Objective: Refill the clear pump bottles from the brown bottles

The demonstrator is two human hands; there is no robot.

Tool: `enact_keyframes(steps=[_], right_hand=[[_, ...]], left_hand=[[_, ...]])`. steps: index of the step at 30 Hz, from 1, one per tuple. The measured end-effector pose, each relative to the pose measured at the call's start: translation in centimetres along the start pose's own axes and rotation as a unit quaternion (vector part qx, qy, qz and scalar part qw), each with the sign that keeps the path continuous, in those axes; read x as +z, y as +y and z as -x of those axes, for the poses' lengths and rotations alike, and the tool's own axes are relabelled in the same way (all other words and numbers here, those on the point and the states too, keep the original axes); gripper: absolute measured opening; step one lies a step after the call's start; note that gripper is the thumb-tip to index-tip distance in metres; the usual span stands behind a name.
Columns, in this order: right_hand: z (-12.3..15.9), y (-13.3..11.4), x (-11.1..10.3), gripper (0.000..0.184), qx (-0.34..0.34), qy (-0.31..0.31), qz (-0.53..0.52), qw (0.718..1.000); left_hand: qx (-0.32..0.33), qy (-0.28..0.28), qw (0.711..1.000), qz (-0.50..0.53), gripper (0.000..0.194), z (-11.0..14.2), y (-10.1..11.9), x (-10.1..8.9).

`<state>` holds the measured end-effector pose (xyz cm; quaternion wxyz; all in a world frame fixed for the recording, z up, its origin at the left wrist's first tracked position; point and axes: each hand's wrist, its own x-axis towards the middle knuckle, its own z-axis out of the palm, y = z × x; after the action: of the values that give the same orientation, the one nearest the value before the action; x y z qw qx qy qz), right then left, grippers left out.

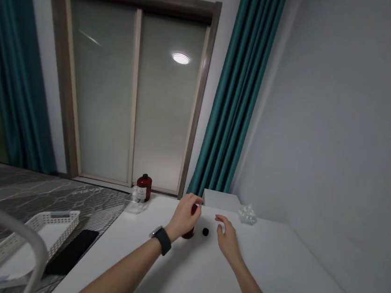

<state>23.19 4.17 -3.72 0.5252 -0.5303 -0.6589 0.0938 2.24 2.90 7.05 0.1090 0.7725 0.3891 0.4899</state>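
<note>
A small dark brown bottle (188, 234) stands upright on the white table, partly hidden behind my left hand (184, 217). That hand curls around the bottle's upper part, and dark brown shows between thumb and forefinger. A watch with a black band (162, 239) is on my left wrist. Just right of the bottle, a small round black cap (205, 232) lies on the table. My right hand (227, 240) hovers to the right of the cap, empty, with thumb and fingers apart and slightly bent.
On the white table (194, 278), a red-brown bottle (144, 187) with a black top stands beside a clear plastic tray (135, 207) at the far left. Crumpled clear plastic (247, 214) lies far right, near a white box (221, 199). A white basket (54, 216) sits left, below.
</note>
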Motion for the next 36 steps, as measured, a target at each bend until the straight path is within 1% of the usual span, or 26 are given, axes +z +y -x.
enact_keyframes(steps=[2, 4, 7, 10, 13, 16, 19, 21, 25, 30, 33, 36], right_hand=[[0.3, -0.7, 1.2, 0.035, 0.003, -0.01, -0.02, 1.0], [0.5, -1.3, 2.4, 0.035, 0.005, -0.019, -0.041, 0.999], [0.8, -2.0, 4.2, 0.036, 0.007, -0.028, -0.071, 0.997], [1.0, -2.3, 5.8, 0.042, 0.012, -0.021, -0.091, 0.996], [1.6, -2.1, 6.9, 0.053, 0.019, -0.016, -0.099, 0.995], [2.6, -2.0, 7.4, 0.058, 0.024, -0.021, -0.1, 0.995], [3.4, -2.2, 7.4, 0.058, 0.021, -0.025, -0.09, 0.995], [3.7, -2.6, 7.2, 0.055, 0.01, -0.023, -0.082, 0.996], [4.0, -3.6, 6.4, 0.053, -0.031, -0.035, -0.075, 0.996], [4.1, -5.1, 5.3, 0.053, -0.083, -0.068, -0.041, 0.993], [3.6, -4.7, 4.5, 0.046, -0.087, -0.076, 0.028, 0.993], [2.9, -3.1, 3.3, 0.042, -0.065, -0.06, 0.088, 0.992]], left_hand=[[-0.022, 0.026, 0.999, 0.005, 0.016, 1.5, -1.2, -1.7], [-0.05, 0.044, 0.998, 0.009, 0.016, 3.1, -2.6, -3.0], [-0.082, 0.053, 0.995, 0.018, 0.022, 5.2, -4.7, -3.8], [-0.1, 0.04, 0.994, 0.032, 0.028, 6.5, -6.3, -3.1], [-0.129, 0.001, 0.988, 0.085, 0.042, 7.2, -7.3, -1.5], [-0.153, -0.03, 0.979, 0.134, 0.057, 7.7, -7.9, 0.1], [-0.163, -0.037, 0.969, 0.182, 0.064, 8.0, -8.2, 1.0], [-0.155, -0.037, 0.967, 0.199, 0.063, 8.3, -8.3, 1.1], [-0.129, -0.036, 0.971, 0.199, 0.063, 8.8, -8.2, 0.4], [-0.107, -0.062, 0.97, 0.209, 0.068, 9.6, -7.6, -0.9], [-0.111, -0.079, 0.971, 0.195, 0.073, 9.6, -7.3, -1.2], [-0.127, -0.088, 0.972, 0.18, 0.072, 9.5, -7.0, -1.1]])
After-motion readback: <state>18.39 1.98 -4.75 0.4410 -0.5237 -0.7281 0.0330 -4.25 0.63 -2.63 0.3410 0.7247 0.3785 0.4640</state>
